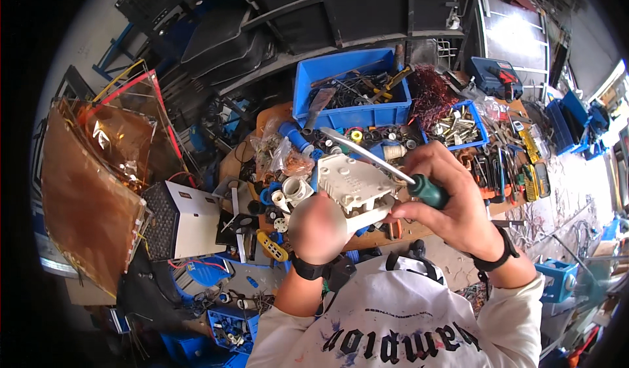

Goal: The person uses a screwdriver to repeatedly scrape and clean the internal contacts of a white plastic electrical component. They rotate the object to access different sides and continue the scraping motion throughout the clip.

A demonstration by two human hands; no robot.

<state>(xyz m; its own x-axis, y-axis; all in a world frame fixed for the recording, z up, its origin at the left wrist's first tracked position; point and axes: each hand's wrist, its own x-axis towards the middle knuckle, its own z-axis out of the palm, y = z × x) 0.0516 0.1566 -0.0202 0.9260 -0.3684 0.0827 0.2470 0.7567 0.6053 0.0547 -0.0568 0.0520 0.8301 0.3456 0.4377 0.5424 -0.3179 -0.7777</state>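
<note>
A white plastic housing [348, 176] with small raised bosses is held above the cluttered bench. My left hand [316, 229] grips it from the lower left; a blur covers much of that hand. My right hand [452, 207] is closed round a screwdriver [427, 192] with a green handle, its long pale shaft angled up-left over the housing. The thumb of that hand lies at the housing's right edge, near a white protruding piece [363, 218]. White ring-shaped fittings [295, 188] lie just left of the housing, among blue and black plastic parts.
A blue crate of tools [354, 112] and a smaller tray of metal pieces [455, 125] stand at the back. Hand tools [501, 171] lie to the right. A white-fronted box [196, 214] and large brown panels [92, 211] are on the left, a blue parts bin [230, 329] below.
</note>
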